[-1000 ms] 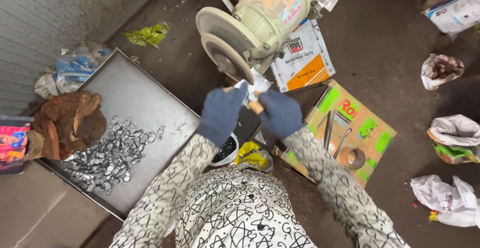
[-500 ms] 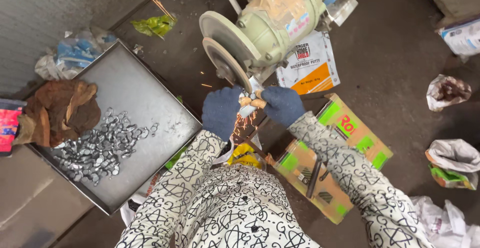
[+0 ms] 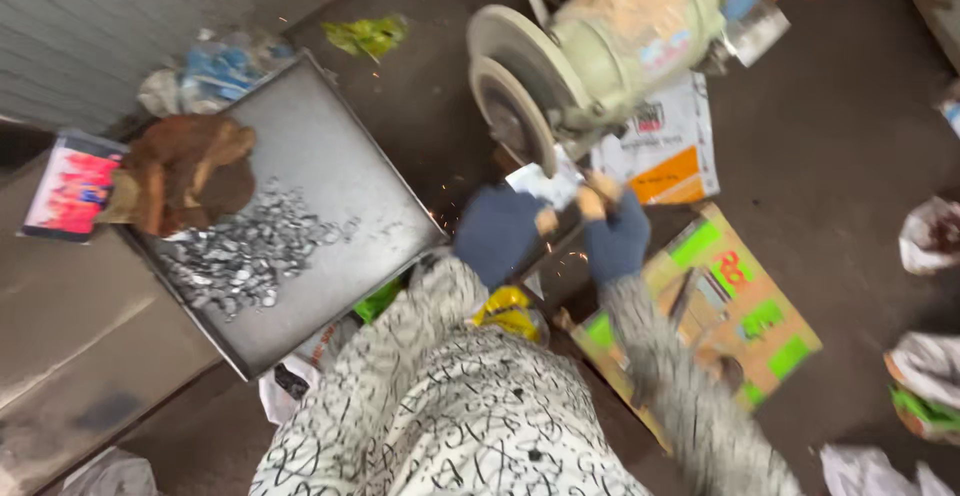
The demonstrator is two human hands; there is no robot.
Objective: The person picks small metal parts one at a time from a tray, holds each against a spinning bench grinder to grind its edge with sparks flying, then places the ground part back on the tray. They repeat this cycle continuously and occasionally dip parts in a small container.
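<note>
Flattened brown cardboard box [image 3: 715,311] with green patches and red lettering lies at four o'clock. White-and-orange carton [image 3: 668,146] sits at one o'clock, partly under the machine. Pink-and-red printed packet [image 3: 73,184] rests at nine o'clock. Crumpled green wrapper [image 3: 368,34] at eleven o'clock.

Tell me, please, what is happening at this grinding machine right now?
A person in blue gloves holds a small shiny metal piece with both hands, the left hand and right hand, against the edge of the grinding wheel of a pale green bench grinder. A few sparks fly. To the left lies a metal tray with a heap of small shiny metal bits and a brown rag. Flattened cardboard lies to the right.
</note>
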